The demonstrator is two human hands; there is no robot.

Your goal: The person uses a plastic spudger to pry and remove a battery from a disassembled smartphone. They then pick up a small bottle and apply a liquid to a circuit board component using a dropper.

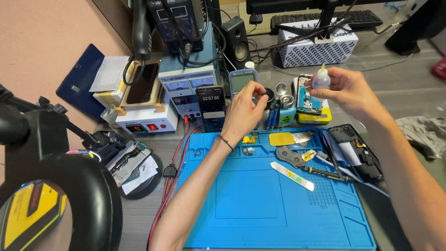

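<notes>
Head view showed the right hand [346, 90] pinching a small clear squeeze bottle [321, 80] with a pale pointed nozzle, fingers pressed around its body, held upright in the air just above the far right edge of the blue silicone work mat [278, 200]. The left hand [244, 109] hovered over the mat's far edge, its fingertips closed on a small round black cap-like piece [269, 95]; what exactly that piece was, I could not tell.

To my eye, a bottle like that wanted a light squeeze and a steady wrist, with the nozzle kept pointing away from the open phone [307, 95] that stood just behind the mat, beneath the bottle. Holding the black piece close to the bottle, as both hands did, seemed sensible, since a small part dropped among that clutter would be hard to find.

On the mat lay a yellow pad [281, 138], a grey pry tool [290, 156], a flat metal spatula [292, 175] and a screwdriver [325, 173]. At the mat's right edge rested a dark phone back cover [360, 153]. Behind the mat stood a phone showing a running timer [211, 107], a bench power supply [188, 86] and a white heating plate [146, 116]. To the mat's left, red and black leads [172, 181] trailed across the grey desk [139, 218], and a black magnifier lamp [55, 204] filled the near corner. Farther back sat a speaker [235, 39], a patterned white box [318, 46] and a keyboard [325, 18].
</notes>
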